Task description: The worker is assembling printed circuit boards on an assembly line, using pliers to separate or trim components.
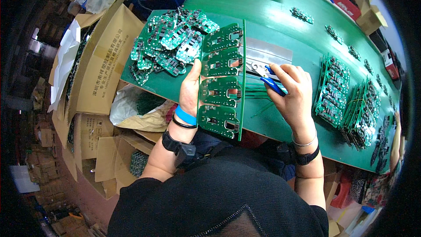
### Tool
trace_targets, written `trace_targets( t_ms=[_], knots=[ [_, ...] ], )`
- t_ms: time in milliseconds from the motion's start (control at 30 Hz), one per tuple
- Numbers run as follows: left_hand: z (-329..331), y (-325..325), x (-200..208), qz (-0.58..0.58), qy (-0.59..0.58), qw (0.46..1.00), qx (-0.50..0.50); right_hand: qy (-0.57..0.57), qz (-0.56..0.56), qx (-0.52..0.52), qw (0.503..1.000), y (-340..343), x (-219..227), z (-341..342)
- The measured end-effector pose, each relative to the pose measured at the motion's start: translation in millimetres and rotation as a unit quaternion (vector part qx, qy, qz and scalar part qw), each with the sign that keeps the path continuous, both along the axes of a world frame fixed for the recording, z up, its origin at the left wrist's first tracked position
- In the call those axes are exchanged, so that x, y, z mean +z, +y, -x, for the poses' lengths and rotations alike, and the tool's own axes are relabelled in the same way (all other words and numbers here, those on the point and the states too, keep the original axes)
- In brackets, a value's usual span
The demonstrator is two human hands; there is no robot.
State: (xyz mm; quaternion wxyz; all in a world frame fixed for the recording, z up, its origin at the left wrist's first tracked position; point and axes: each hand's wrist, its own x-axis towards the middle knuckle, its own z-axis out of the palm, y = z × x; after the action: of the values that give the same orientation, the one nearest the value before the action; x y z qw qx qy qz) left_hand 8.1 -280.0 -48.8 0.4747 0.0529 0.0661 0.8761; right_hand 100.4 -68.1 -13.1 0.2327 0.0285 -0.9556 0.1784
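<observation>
My left hand (190, 88) grips the left edge of a green circuit board panel (219, 87), held tilted up above the near edge of the table. Several small boards make up the panel, and a long thin rail runs down its right side. In my right hand (293, 88) is a pair of nippers (275, 86) with blue handles, my fingers wrapped round them. Their metal head points left, close to the panel's rail; whether it touches is hard to tell. Beneath the nippers, thin green strips (259, 91) lie on the table by a grey flat plate (277, 52).
A heap of loose circuit boards (164, 39) covers the table's left end. Stacked panels (362, 112) stand at right, with small board groups (301, 15) farther back. Open cardboard boxes (103, 61) crowd the left side. Another person's arm (397, 138) shows at the right edge.
</observation>
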Motion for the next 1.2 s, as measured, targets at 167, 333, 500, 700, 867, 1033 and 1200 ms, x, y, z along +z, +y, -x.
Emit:
trace_targets(
  t_ms=[167, 333, 500, 700, 867, 1033, 1200],
  knots=[
    [2, -1, 6, 0.008, 0.039, 0.999, 0.010, -0.004, 0.008, 0.013, 1.000, 1, 5, 0],
    [5, -1, 22, 0.204, 0.027, 0.976, 0.065, 0.034, 0.045, -0.009, 0.998, 5, 17, -7],
    [6, 9, 29, 0.228, 0.124, 0.959, 0.111, -0.044, -0.024, 0.058, 0.997, -13, 24, -20],
    [3, 17, 30, 0.284, 0.186, 0.927, 0.157, -0.049, -0.052, 0.056, 0.996, -19, 16, -19],
    [2, 18, 30, 0.293, 0.189, 0.923, 0.165, -0.043, -0.079, 0.044, 0.995, -24, 15, -19],
    [3, 17, 23, 0.311, 0.224, 0.905, 0.184, -0.050, -0.081, 0.039, 0.995, -26, 18, -21],
    [3, 18, 24, 0.320, 0.231, 0.900, 0.182, -0.053, -0.082, 0.038, 0.994, -26, 19, -20]
  ],
)
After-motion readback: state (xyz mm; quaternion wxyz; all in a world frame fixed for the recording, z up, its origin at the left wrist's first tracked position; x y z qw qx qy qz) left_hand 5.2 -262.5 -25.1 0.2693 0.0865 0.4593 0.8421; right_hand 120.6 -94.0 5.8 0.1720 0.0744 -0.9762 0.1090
